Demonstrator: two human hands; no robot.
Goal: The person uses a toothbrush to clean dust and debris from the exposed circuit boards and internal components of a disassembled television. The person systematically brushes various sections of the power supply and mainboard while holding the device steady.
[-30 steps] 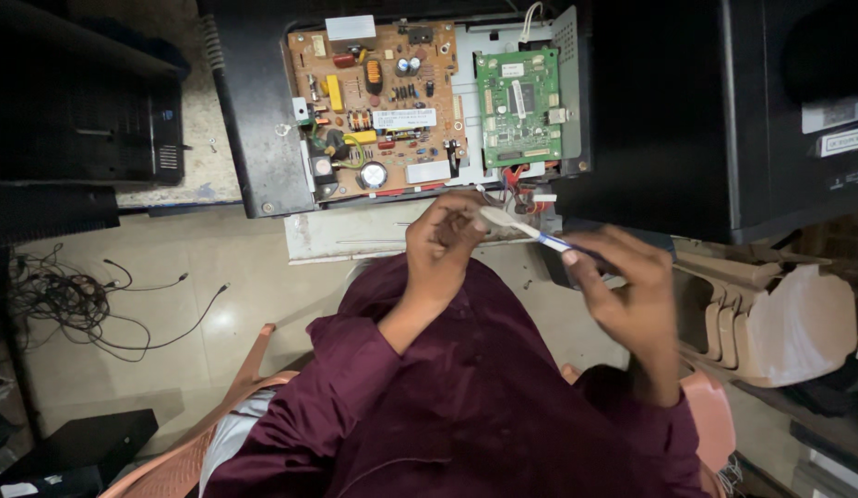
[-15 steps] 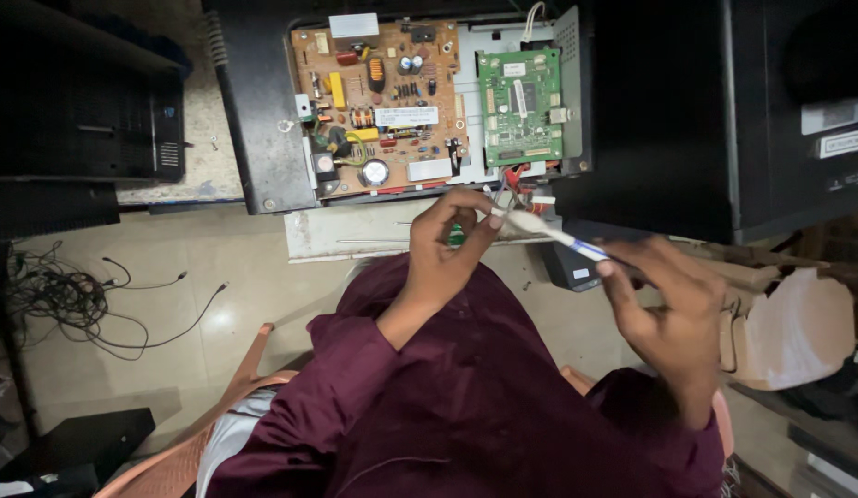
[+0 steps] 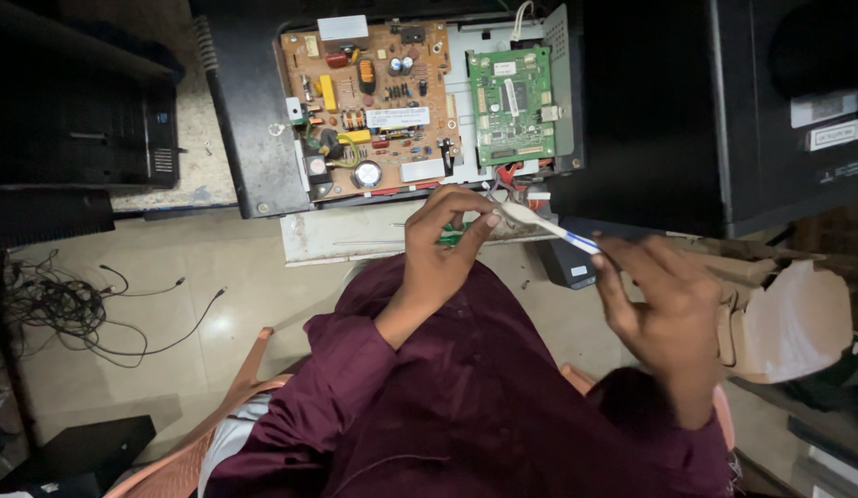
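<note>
Nearest to me, over my maroon sleeves point(image 3: 466, 406), my right hand point(image 3: 664, 309) is half closed, its fingertips pinching the blue-tipped end of a flat white ribbon cable point(image 3: 544, 226). Left of it, my left hand point(image 3: 443, 244) is curled shut on the cable's other end, thumb pressed to fingers, with a small green part point(image 3: 452, 235) showing against the palm. Below lies the tiled floor point(image 3: 217, 277) with loose black wires point(image 3: 69, 309) at the left. Farther off stands an opened black machine point(image 3: 254, 120), baring a brown circuit board point(image 3: 369, 101) and, to its right, a green circuit board point(image 3: 512, 92).
</note>
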